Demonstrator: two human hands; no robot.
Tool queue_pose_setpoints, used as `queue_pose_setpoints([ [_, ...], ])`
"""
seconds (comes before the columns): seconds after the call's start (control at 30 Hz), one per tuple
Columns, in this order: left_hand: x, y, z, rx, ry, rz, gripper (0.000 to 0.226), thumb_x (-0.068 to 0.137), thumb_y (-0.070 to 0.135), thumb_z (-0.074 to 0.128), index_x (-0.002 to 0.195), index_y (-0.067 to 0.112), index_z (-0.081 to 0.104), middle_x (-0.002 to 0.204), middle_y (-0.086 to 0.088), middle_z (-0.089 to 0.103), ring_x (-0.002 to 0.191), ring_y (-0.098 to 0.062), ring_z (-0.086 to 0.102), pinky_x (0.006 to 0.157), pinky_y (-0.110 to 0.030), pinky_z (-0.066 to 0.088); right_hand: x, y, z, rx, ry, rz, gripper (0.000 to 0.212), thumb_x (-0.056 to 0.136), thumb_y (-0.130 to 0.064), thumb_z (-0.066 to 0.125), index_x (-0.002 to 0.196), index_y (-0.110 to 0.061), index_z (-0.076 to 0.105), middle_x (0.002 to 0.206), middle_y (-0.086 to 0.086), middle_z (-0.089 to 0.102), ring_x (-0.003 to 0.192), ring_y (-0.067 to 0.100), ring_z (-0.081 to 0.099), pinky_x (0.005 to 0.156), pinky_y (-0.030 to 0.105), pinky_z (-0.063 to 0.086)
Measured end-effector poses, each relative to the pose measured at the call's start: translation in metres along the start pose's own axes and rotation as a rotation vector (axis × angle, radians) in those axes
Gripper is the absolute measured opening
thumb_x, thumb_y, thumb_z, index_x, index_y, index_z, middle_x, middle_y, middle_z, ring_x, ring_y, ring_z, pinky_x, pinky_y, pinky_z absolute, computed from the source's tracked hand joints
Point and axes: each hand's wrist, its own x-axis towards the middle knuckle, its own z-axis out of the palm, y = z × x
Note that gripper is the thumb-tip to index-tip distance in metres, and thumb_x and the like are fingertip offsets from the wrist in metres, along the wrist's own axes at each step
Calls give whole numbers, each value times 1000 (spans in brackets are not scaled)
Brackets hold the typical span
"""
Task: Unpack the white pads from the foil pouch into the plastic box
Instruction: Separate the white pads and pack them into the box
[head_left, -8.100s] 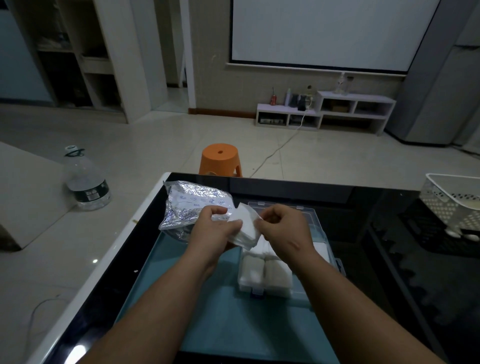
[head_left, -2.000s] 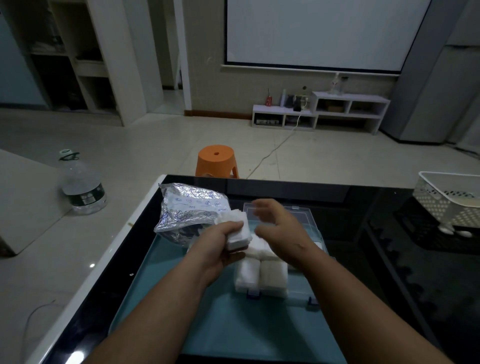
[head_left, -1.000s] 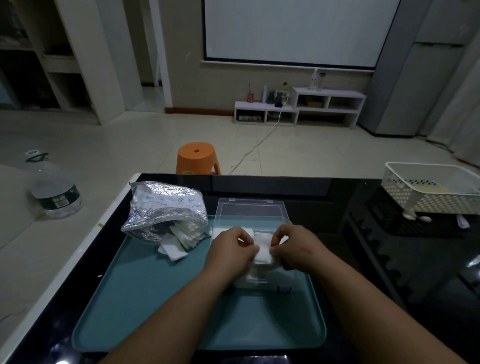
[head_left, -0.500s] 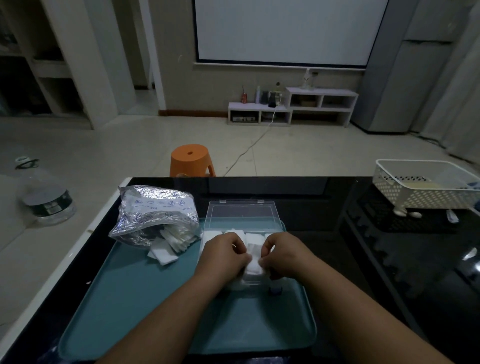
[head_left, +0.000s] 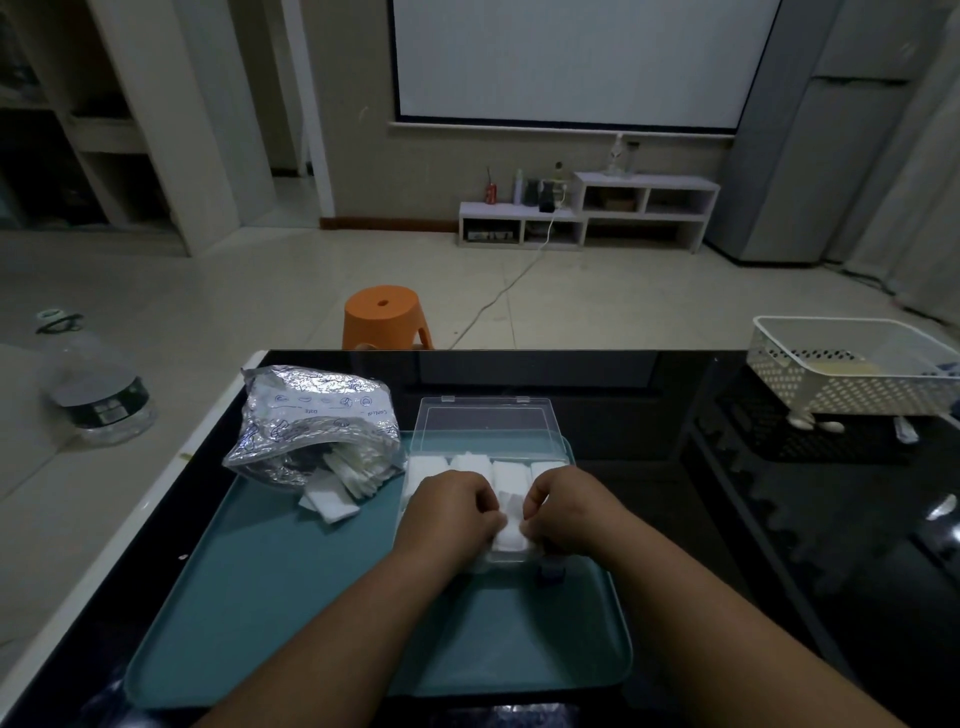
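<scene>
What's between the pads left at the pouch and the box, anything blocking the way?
Nothing visible. The loose pads lie at the pouch mouth on the tray, beside the open box; only bare tray lies between.

a black table (head_left: 649, 415) carries a teal tray (head_left: 291, 597) toward its left edge and a white basket (head_left: 852, 384) at its far right.

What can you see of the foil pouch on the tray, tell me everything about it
The foil pouch is crinkled silver foil with a white printed label panel on top. It lies on its side at the far left corner of the teal tray, left of the plastic box. Its mouth gapes toward the person, with white pads stacked inside and a few spilled onto the tray. Neither hand touches it.
</scene>
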Motion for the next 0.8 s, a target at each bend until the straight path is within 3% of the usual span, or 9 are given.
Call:
queue_pose_setpoints([
  [0.17,-1,-1,2,31,-28,40,11,79,24,71,83,29,62,85,8,65,83,-13,61,73,-25,49,5,-4,1,-159,-30,4,18,85,-18,71,102,-10,69,104,10,69,97,25,67,91,41,56],
  [0.27,-2,-2,6,66,-79,87,26,81,21,66,104,32,72,96,7,71,91,-10,63,78,-20,46,11,-6,2,-268,-40,20,22,85,-14,70,107,-14,68,109,7,65,99,24,65,90,39,56],
  [0.37,-2,-3,10,100,-109,113,33,84,24,64,115,32,70,108,6,70,100,-12,62,80,-19,41,11,-5,3,-351,-54,17,28,87,-11,65,114,-15,67,117,7,63,105,26,62,93,38,54],
  [0.53,-1,-4,14,107,-97,102,31,85,30,63,115,31,71,113,1,61,104,-16,60,78,-22,39,8,3,7,-254,78,-40,30,90,-13,53,115,-16,69,116,9,67,109,28,63,91,37,53],
  [0.73,2,-8,15,101,-79,84,31,83,33,69,114,29,71,118,2,59,106,-15,60,83,-25,44,4,-7,-6,-420,-127,-44,33,87,-28,70,118,-15,69,120,7,64,110,22,61,99,37,50],
  [0.8,2,-8,17,101,-81,85,32,83,33,69,115,28,71,117,1,59,106,-16,60,85,-26,45,3,-5,-4,-450,-114,-39,34,86,-28,71,118,-16,68,121,6,63,111,22,60,98,35,50],
])
